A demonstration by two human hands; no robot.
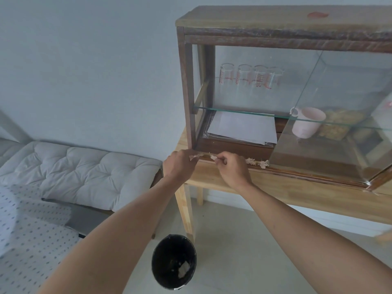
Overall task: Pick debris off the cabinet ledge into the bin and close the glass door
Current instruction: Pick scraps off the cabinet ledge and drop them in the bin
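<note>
A wooden display cabinet stands on a light wooden table. Its sliding glass door is pushed to the right, leaving the left half uncovered. Pale flaky debris lies along the front ledge. My left hand pinches a pale scrap at the cabinet's lower left corner. My right hand pinches another small piece just beside it. Two more bits of debris lie on the ledge to the right of my right hand. A black bin stands on the floor below, with some pale scraps inside.
Inside the cabinet are several glasses on a glass shelf, a pink mug and stacked papers. A quilted white mattress lies at the left. The table's leg stands right behind the bin.
</note>
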